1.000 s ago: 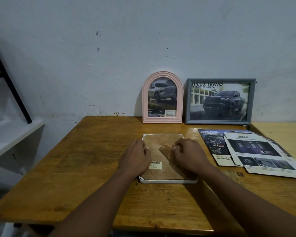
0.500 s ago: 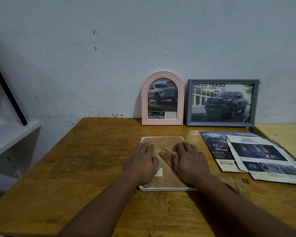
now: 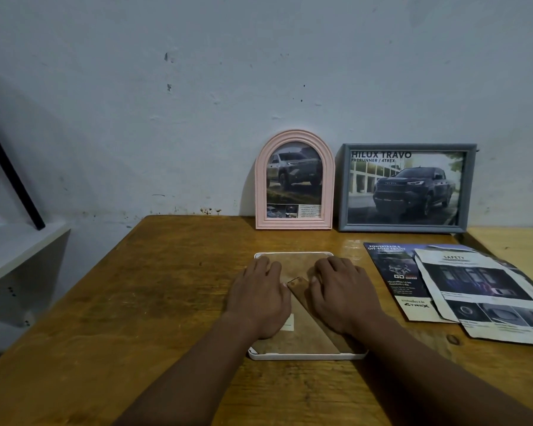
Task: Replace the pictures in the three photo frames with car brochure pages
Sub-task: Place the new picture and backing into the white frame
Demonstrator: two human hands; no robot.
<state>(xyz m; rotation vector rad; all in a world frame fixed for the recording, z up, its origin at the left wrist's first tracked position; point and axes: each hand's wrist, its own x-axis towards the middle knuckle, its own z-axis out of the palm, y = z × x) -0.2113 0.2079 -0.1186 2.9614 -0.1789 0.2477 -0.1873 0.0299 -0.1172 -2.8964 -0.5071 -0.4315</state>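
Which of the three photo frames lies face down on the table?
The white frame, flat under the left hand and right hand, brown backing upward. The pink arched frame and the grey rectangular frame stand upright against the wall.

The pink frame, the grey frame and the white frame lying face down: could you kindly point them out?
pink frame (image 3: 294,224): head view, on its bottom rail.
grey frame (image 3: 403,228): head view, on its bottom rail.
white frame (image 3: 302,339): head view, on its bare brown backing near the front edge.
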